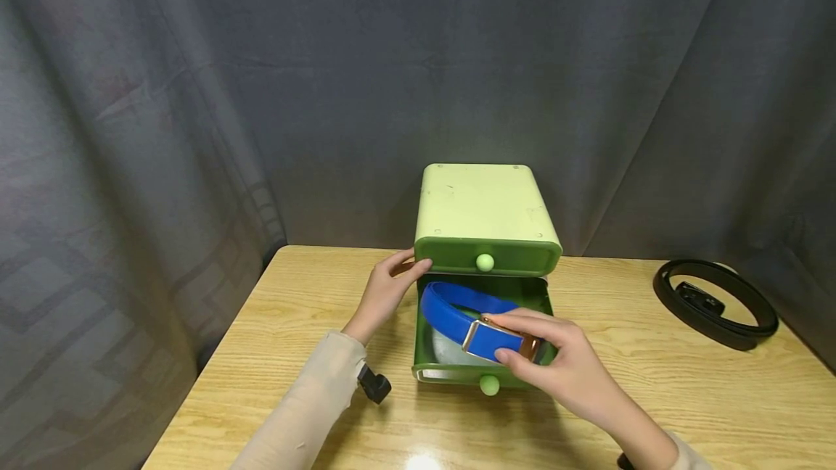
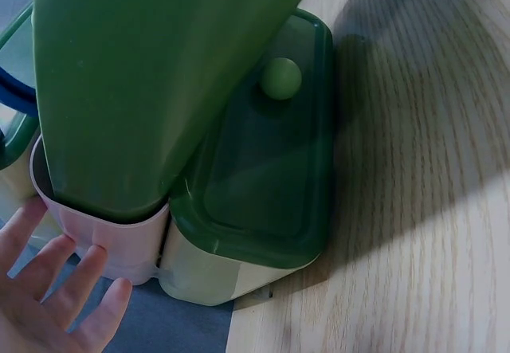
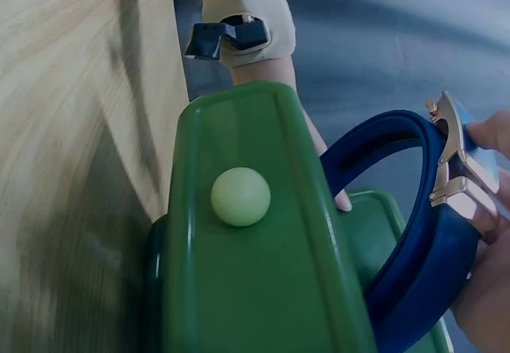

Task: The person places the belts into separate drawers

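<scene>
My right hand (image 1: 568,361) pinches a coiled blue belt (image 1: 447,318) by its gold-coloured buckle (image 3: 462,198), thumb in front and fingers above. The coil is over a pulled-out green drawer (image 1: 451,374), overlapping its opening in the head view. In the right wrist view the belt loop stands beside the drawer front (image 3: 263,281). At the left side of the small drawer cabinet (image 1: 486,201) is my left hand (image 1: 385,292), its thumb at the front edge. The left wrist view shows its spread fingers against the pink middle section (image 2: 119,245).
A black belt (image 1: 715,328) lies coiled on the wooden table (image 1: 614,310) to the right. The cabinet's top drawer (image 1: 451,256) and lowest drawer (image 2: 263,170) are pushed in. Behind the table hangs a dark grey curtain (image 1: 392,93).
</scene>
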Available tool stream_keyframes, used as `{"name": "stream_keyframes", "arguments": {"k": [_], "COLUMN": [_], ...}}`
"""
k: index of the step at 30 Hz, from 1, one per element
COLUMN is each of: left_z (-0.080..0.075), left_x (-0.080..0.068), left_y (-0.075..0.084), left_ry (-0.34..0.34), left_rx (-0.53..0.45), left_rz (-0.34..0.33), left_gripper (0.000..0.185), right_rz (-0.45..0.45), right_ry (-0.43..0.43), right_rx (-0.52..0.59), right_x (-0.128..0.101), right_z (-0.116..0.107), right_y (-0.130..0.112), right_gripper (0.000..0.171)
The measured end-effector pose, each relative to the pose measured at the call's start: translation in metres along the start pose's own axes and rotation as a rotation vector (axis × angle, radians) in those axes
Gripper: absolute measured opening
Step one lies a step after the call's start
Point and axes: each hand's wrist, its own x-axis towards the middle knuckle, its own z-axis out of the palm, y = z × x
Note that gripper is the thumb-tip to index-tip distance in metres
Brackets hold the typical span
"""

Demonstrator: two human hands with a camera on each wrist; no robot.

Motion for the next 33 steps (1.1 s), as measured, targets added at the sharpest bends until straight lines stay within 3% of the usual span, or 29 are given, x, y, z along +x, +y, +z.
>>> {"name": "stream_keyframes", "arguments": {"k": [21, 33], "left_z": [0.000, 0.000], "left_x": [0.000, -0.001], "left_y": [0.000, 0.000], "left_ry": [-0.013, -0.018], "left_rx": [-0.012, -0.027], "left_rz": [-0.011, -0.016], "left_gripper": [0.051, 0.053], "right_rz": [-0.004, 0.105], "right_ry": [-0.073, -0.162], "right_rx": [-0.043, -0.057], "right_x": [-0.001, -0.001], "right_z": [-0.002, -0.005], "right_y": [0.028, 0.041], "right_gripper": [0.043, 0.034]}}
